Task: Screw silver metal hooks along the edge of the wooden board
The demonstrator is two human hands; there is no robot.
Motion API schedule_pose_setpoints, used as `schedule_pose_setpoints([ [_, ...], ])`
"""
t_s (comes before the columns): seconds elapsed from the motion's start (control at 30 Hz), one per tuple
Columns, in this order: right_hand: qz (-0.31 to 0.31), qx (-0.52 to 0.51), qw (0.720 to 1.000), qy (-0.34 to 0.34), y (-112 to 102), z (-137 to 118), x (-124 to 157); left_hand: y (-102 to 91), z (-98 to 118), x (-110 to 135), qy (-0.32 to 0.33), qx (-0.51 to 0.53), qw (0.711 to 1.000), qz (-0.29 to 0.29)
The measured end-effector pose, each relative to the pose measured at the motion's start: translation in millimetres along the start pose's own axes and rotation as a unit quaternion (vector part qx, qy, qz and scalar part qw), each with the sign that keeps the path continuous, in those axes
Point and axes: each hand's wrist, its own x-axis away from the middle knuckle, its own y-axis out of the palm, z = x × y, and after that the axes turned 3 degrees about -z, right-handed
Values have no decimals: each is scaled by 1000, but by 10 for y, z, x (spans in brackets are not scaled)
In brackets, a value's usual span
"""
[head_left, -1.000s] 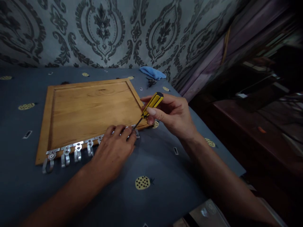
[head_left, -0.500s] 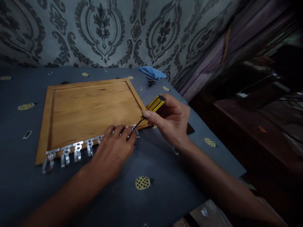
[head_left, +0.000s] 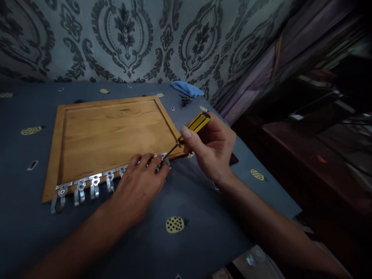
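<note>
Screwdriver (head_left: 198,122) in right hand (head_left: 213,149), label (head_left: 32,165) perhaps lettered

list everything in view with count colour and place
wooden panel: one, brown, centre left
tablecloth: one, blue with yellow pineapples, beneath
metal hooks: at least five, silver, along panel's near edge
screwdriver: one, yellow and black, tip at rightmost hook
cloth: one, blue, beyond panel's far right corner
small object: one, black, by the cloth
wall: one, grey, dark motifs, behind
drape: one, purplish, right of wall
blurred clutter: count unclear, dark, far right
left hand: one, bare, over the hooks
right hand: one, bare, holding the screwdriver
</note>
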Motion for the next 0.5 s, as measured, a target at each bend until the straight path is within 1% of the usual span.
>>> schedule_pose_setpoints([
  [0.27,0,11,1000,0,-4,46,11,-2,-7,-17,-2,1,1000,-4],
  [0.5,-24,0,1000,6,2,22,8,-8,-6,-9,-1,-2,1000,-5],
])
